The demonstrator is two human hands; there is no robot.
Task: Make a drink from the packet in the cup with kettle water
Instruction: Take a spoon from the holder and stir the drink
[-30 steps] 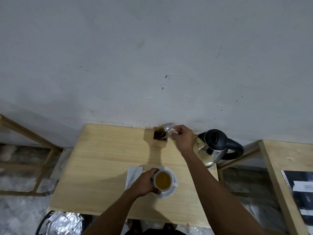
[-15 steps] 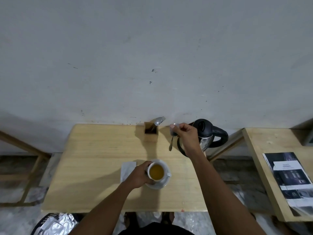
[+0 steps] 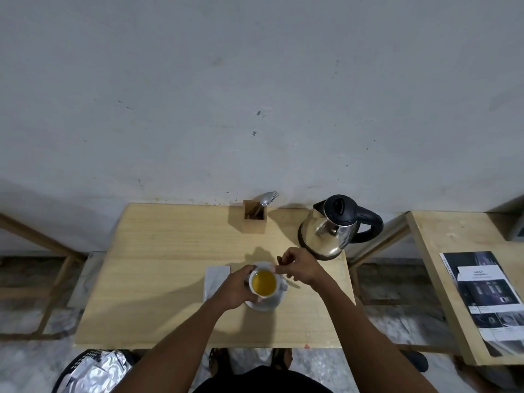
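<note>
Both of our hands are at the cup (image 3: 263,283), which sits on a white saucer (image 3: 266,304) near the middle of the wooden table (image 3: 158,279) and holds a yellow-orange drink. Our left hand (image 3: 233,290) wraps around the cup's left side, fingers curled against its wall. Our right hand (image 3: 297,268) hovers just over the cup's far right rim, fingers pinched together on something thin; we think it is a spoon, but the part we hold is too small and blurred to be sure. A white packet (image 3: 214,282) lies flat on the table just left of the saucer, partly under our left wrist. Farther back and to the right stands the steel kettle (image 3: 329,231) with its black lid and handle, upright and apart from our hands. At the far edge, a small wooden holder (image 3: 254,219) carries a fork and a spoon leaning against the wall side.
</note>
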